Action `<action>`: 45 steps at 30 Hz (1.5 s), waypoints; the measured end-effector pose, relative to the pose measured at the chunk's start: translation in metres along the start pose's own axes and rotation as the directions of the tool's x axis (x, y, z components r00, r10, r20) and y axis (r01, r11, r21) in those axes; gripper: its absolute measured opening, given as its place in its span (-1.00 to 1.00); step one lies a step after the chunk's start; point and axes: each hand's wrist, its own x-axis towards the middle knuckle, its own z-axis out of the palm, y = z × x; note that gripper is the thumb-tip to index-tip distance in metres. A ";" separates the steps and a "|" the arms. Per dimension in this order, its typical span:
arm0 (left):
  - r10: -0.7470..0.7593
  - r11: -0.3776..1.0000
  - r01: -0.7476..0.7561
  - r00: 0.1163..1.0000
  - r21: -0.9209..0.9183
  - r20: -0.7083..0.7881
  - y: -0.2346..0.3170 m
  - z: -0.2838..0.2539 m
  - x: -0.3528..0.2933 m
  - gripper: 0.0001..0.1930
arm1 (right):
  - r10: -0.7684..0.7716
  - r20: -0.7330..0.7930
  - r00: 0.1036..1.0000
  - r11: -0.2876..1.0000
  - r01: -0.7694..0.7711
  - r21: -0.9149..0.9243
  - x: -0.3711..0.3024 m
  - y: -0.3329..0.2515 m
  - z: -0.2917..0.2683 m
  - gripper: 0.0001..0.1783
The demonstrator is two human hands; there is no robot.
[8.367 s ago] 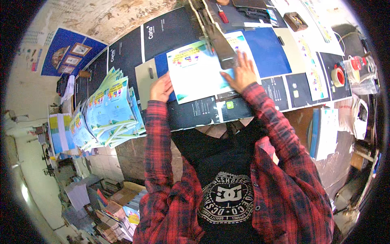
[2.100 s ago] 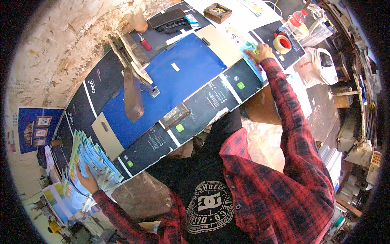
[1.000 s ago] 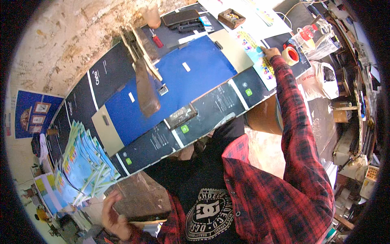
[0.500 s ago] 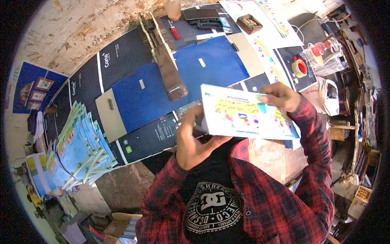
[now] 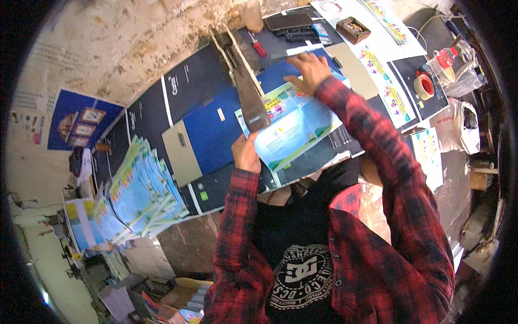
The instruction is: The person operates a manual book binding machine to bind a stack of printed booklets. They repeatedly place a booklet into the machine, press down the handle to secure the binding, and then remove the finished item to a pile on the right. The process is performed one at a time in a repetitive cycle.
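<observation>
A colourful printed booklet [image 5: 297,132] lies spread open on the blue board [image 5: 208,140], partly under a long brown metal arm [image 5: 249,102] that resembles a long-reach stapler. My left hand [image 5: 246,155] pinches the booklet's left edge, close to the arm's rounded end. At its far right corner, my right hand [image 5: 312,73] rests with fingers spread, holding nothing. Part of the booklet's far side is hidden by the arm and my right hand.
Fanned printed booklets [image 5: 143,189] are piled at the left. Several printed sheets [image 5: 426,154] lie at the right. Farther back are a phone [image 5: 288,21], a red-handled tool [image 5: 259,47], a small wooden box [image 5: 353,29], a tape roll [image 5: 424,86] and a plastic bottle [image 5: 445,58].
The printed stack held up in both hands is gone from them; similar sheets now lie at the right. An open booklet is now under the brown arm, and my right hand has reached forward. The view has shifted.
</observation>
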 end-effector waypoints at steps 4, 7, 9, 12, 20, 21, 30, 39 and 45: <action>-0.002 0.999 0.003 1.000 -0.038 0.025 0.015 -0.034 0.034 -0.71 | -0.046 -0.130 0.990 0.997 0.039 -0.059 -0.062 -0.030 0.015 -0.39; -0.142 0.981 0.169 0.960 -0.094 0.240 0.026 -0.068 0.066 -0.63 | -0.015 -0.194 0.981 1.000 0.011 -0.024 -0.066 -0.037 0.047 -0.33; -0.142 0.981 0.170 0.958 -0.097 0.249 0.039 -0.055 0.056 -0.58 | 0.050 -0.225 0.973 0.999 -0.044 0.029 -0.065 -0.038 0.060 -0.31; -0.097 0.995 0.093 0.990 0.043 0.105 0.035 -0.072 0.049 -0.56 | 0.027 -0.262 0.965 0.998 -0.009 0.067 -0.064 -0.038 0.068 -0.28; -0.210 0.969 0.201 0.977 0.146 0.045 0.018 0.006 0.070 -0.72 | 0.148 -0.188 0.971 0.985 -0.162 -0.064 -0.057 0.021 0.052 -0.21; -0.226 0.964 0.226 0.974 0.144 -0.012 0.023 0.005 0.070 -0.73 | 0.145 -0.180 0.973 0.986 -0.157 -0.051 -0.055 0.020 0.056 -0.20; -0.313 0.931 0.319 0.948 0.180 -0.061 0.052 -0.022 0.063 -0.65 | 0.107 -0.195 0.975 0.994 -0.105 0.020 -0.047 -0.006 0.073 -0.20; -0.384 0.905 0.384 0.923 0.183 -0.036 0.034 0.001 0.076 -0.72 | 0.123 -0.162 0.979 0.986 -0.139 -0.095 -0.049 0.042 0.050 -0.13; -0.324 0.914 0.334 0.942 0.228 -0.083 0.041 -0.016 0.066 -0.64 | 0.125 -0.148 0.981 0.979 -0.146 -0.144 -0.048 0.029 0.057 -0.09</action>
